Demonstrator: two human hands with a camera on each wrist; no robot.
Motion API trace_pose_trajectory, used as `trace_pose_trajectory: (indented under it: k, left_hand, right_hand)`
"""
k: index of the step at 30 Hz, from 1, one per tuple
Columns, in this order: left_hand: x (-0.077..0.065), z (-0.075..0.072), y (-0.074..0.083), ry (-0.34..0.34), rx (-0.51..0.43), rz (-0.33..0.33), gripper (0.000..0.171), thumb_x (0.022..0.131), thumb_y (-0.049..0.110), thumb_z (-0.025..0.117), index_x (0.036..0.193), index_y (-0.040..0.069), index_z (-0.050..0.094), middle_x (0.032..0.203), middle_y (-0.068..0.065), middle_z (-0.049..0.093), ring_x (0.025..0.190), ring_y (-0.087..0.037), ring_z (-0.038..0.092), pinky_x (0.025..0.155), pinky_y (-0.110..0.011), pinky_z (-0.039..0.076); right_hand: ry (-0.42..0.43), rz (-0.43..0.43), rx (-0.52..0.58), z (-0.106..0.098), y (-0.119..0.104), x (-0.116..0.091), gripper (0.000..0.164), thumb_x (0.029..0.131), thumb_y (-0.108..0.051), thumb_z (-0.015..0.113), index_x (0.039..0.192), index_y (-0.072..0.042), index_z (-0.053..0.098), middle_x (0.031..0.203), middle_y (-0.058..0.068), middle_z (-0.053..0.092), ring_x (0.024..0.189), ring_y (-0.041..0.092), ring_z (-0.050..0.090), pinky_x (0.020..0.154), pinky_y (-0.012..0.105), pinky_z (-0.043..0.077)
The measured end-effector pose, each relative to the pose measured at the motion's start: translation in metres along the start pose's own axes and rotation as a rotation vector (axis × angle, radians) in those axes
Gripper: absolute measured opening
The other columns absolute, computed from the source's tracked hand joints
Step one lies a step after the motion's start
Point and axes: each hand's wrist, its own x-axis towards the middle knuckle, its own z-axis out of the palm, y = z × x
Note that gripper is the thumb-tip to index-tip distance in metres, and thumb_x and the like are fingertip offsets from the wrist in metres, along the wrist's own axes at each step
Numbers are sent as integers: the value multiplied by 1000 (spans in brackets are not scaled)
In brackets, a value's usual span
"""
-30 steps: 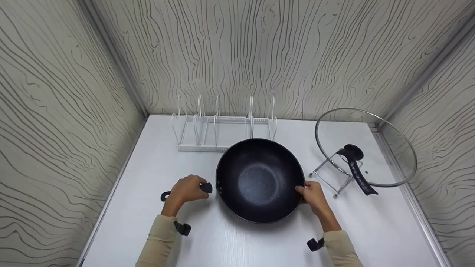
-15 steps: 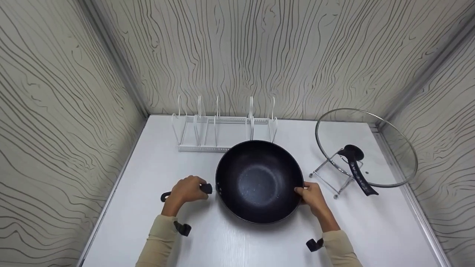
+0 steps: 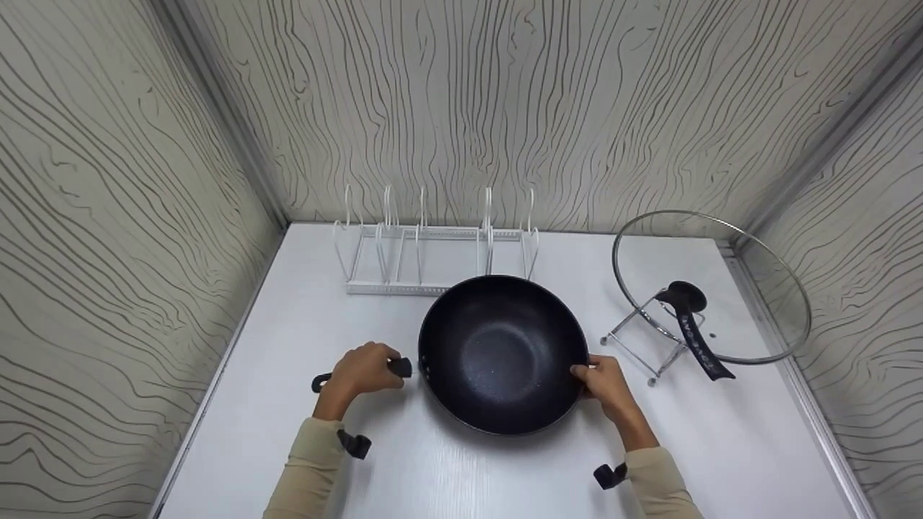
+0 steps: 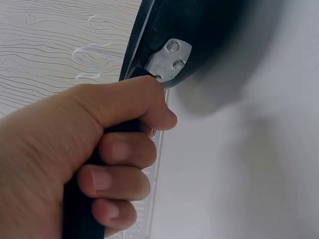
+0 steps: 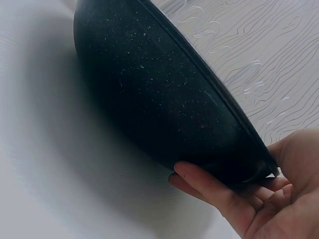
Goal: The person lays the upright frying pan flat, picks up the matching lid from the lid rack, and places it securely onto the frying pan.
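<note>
A black wok (image 3: 501,353) with a speckled outside faces up in the middle of the head view. My left hand (image 3: 365,367) wraps its fingers round the wok's black handle (image 3: 400,367); in the left wrist view a riveted metal bracket (image 4: 169,59) joins handle to bowl. At the opposite side my right hand (image 3: 606,382) pinches the rim, thumb inside. Its fingers (image 5: 204,184) support the speckled underside in the right wrist view. The wok casts a soft shadow on the white table (image 3: 288,447).
Behind the wok stands a white wire rack (image 3: 389,290) with several upright loops, partly overlapped by the wok. On the right a glass lid (image 3: 764,303) with a black knob and handle (image 3: 698,339) leans on a small chrome stand (image 3: 634,355). Patterned walls (image 3: 461,108) enclose the table.
The wok has shifted very slightly toward me, its far rim now lower in the head view. Both hands keep their hold; rack and lid have stayed put.
</note>
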Motion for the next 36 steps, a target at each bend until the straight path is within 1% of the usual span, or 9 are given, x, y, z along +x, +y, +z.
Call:
trace_pose_trajectory:
  k: [6, 9, 12, 19, 25, 27, 30, 33, 36]
  left_hand:
    - [0, 1, -2, -7, -3, -1, 37, 74, 21, 84, 110, 13, 83, 94, 0, 74, 78, -16, 57, 69, -35, 46]
    - [1, 1, -2, -4, 1, -8, 39, 74, 22, 84, 111, 13, 82, 96, 0, 74, 80, -16, 57, 70, -36, 47]
    - [1, 0, -2, -3, -1, -12, 37, 74, 22, 83, 109, 14, 82, 93, 0, 73, 80, -16, 57, 71, -36, 46]
    - [1, -2, -1, -16, -5, 0, 32, 76, 20, 83, 106, 12, 82, 88, 1, 71, 76, -17, 55, 69, -36, 44]
    - [0, -3, 1, -14, 24, 35, 22, 79, 24, 85, 97, 13, 78, 83, 1, 69, 74, -17, 55, 67, -37, 43]
    - [-1, -4, 3, -14, 29, 44, 20, 81, 25, 86, 95, 13, 77, 82, 1, 69, 74, -17, 55, 68, -38, 43]
    - [-3, -4, 5, -18, 23, 47, 21, 84, 25, 86, 95, 12, 75, 83, 0, 69, 75, -18, 56, 69, -39, 45]
    - [-6, -6, 7, -30, -8, 37, 23, 85, 25, 86, 99, 10, 75, 85, -1, 70, 76, -18, 57, 70, -39, 46]
    - [-10, -8, 9, -44, -56, 39, 25, 87, 25, 85, 101, 9, 73, 87, -2, 69, 77, -18, 57, 70, -38, 46]
  right_hand:
    - [-7, 6, 0, 0, 0, 2, 37, 95, 0, 63, 124, 23, 63, 77, 17, 77, 58, 15, 69, 53, 25, 57]
    - [-11, 3, 16, 0, 0, 3, 37, 95, 0, 63, 124, 23, 62, 78, 18, 77, 58, 15, 70, 53, 26, 58]
    - [-12, 2, 25, 0, 0, 4, 37, 95, -1, 64, 124, 23, 62, 79, 19, 77, 59, 16, 70, 53, 26, 59]
    - [-36, 18, 8, -1, 0, 2, 44, 99, -7, 65, 132, 22, 59, 84, 20, 78, 63, 17, 72, 57, 27, 60]
    - [-53, 50, -28, -4, -2, 0, 56, 102, -17, 66, 142, 20, 52, 84, 13, 77, 65, 14, 68, 60, 26, 58]
    - [-59, 51, -49, -4, -3, 0, 58, 102, -19, 66, 143, 19, 52, 83, 10, 76, 67, 14, 66, 62, 27, 56]
    - [-71, 55, -72, -5, -4, 0, 58, 103, -21, 66, 143, 18, 52, 83, 9, 73, 70, 15, 64, 63, 28, 54]
    - [-81, 61, -81, -5, -5, -1, 56, 103, -21, 65, 141, 18, 53, 87, 12, 72, 74, 17, 64, 65, 28, 55]
    - [-93, 60, -94, -5, -7, -3, 55, 104, -21, 64, 140, 19, 52, 99, 20, 73, 81, 20, 67, 67, 29, 57]
